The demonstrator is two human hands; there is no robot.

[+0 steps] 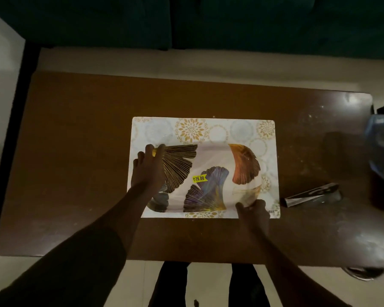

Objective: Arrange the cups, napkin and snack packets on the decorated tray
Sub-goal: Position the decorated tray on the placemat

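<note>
While both hands grip decorated tray (211, 165), tray lies flat on patterned placemat (193, 129), centred on brown surface (75, 151). Left hand (148, 171): fingers (159, 149) curled over tray's far-left edge, grasping it. Right hand (253, 211): fingers clenched on tray's near-right rim. Yellow price sticker (199, 178) at tray centre. Silver packet (313, 194) right of placemat, apart from it. Blue plastic bag (381, 151) at surface's right edge.

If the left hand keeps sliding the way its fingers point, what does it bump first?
Probably nothing: past the left hand lies only the flat white patterned mat, then bare brown wooden table. Heights are hard to judge.
</note>
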